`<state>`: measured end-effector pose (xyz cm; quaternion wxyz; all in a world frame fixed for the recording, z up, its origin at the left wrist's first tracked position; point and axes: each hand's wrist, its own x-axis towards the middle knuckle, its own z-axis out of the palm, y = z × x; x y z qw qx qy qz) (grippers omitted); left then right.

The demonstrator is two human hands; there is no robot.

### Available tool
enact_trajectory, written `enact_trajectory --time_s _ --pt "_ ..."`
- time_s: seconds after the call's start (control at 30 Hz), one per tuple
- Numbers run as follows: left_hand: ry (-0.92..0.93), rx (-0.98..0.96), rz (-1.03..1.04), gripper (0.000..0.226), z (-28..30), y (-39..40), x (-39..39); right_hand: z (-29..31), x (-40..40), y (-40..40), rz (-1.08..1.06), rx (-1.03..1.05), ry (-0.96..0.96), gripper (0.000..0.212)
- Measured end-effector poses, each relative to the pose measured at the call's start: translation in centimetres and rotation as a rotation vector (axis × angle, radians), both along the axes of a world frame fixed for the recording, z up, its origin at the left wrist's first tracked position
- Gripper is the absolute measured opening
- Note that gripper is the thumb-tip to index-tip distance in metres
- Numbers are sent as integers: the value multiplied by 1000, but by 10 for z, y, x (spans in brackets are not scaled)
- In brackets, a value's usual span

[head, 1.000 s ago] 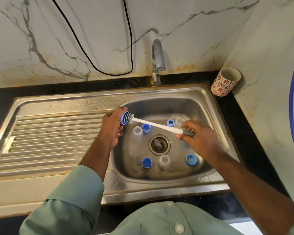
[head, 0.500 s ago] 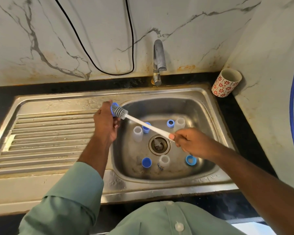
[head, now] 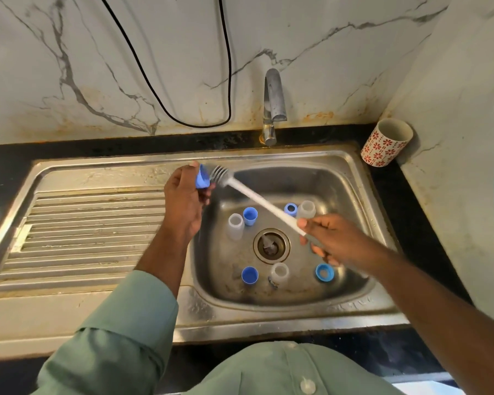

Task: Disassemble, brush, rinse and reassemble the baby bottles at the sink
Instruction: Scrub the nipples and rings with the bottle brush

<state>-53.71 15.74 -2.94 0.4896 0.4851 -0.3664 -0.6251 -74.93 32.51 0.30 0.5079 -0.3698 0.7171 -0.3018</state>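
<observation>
Steel sink (head: pixel 351 166) set in dark bench. Blue cap (head: pixel 202 180): pinched in left hand (head: pixel 184 203) fingers, raised over basin's left rim. Bottle brush (head: pixel 257 202): bristles just beside cap; handle gripped in curled right hand (head: pixel 335 240) fingers, above drain.

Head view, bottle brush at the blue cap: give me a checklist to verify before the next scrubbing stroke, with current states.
1. Left hand grips the small blue plastic cap: ok.
2. Right hand holds the white long-handled bottle brush by its handle: ok.
3. Bristles meet the cap's opening: ok.
4. Work held over the stainless steel sink: ok.
5. Water running from the chrome tap: not ok, no stream visible.
6. Cap interior clean: cannot tell.
</observation>
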Motion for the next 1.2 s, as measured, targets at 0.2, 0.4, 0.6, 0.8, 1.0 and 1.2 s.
enact_trajectory --time_s 0.2,0.4,0.6,0.8,1.0,1.2 --pt "323 127 -7 20 -5 0 2 -11 15 16 -14 -1 -9 21" --pt "425 167 -99 8 -9 7 6 4 23 20 154 -62 217 19" --pt "347 124 -4 16 -9 11 7 30 35 20 262 -71 307 27" --pt "316 108 123 21 -3 9 5 43 50 15 273 -46 320 28" --pt "206 40 105 25 -2 21 -10 61 59 7 219 13 162 19" --pt "5 -122 77 20 -6 12 -1 77 59 1 181 33 91 20"
